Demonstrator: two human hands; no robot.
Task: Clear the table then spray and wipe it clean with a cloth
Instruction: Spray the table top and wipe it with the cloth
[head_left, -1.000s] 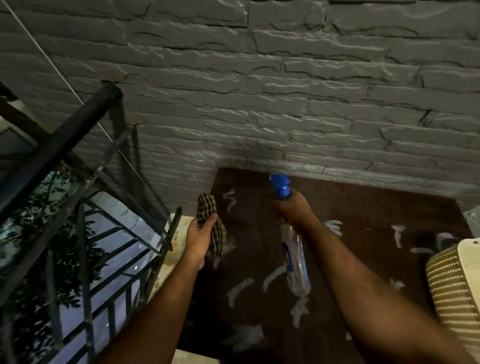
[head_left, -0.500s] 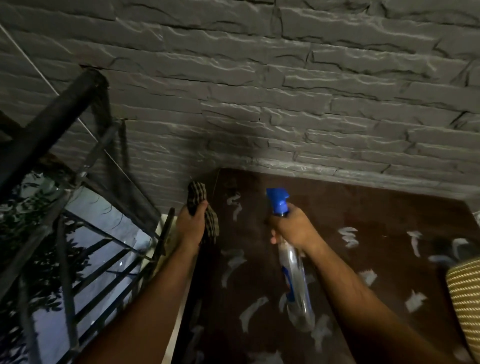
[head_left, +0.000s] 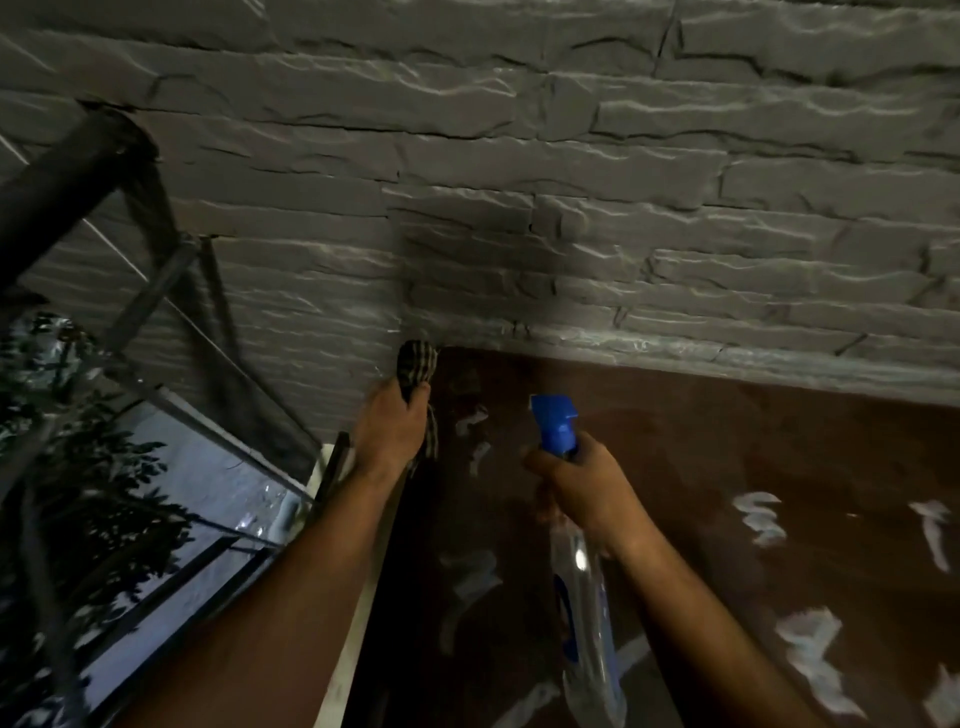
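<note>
I am in the spraying step: my right hand (head_left: 582, 493) grips the clear blue-nozzled spray bottle (head_left: 587, 613), my left hand (head_left: 389, 431) clutches the checked cloth (head_left: 418, 366), so wiping the dark brown table (head_left: 727, 467) should come next.

Spray bottle (head_left: 589, 639) base cut off below; table (head_left: 727, 467) right part beyond the edge.

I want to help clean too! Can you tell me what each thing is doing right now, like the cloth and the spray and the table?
Left hand: grips the checked cloth at the table's far left corner.
Checked cloth: bunched up, held in the left hand.
Right hand: grips the spray bottle's neck.
Spray bottle: held over the table, blue nozzle pointing toward the wall.
Table: dark brown, streaked with white marks.
</note>
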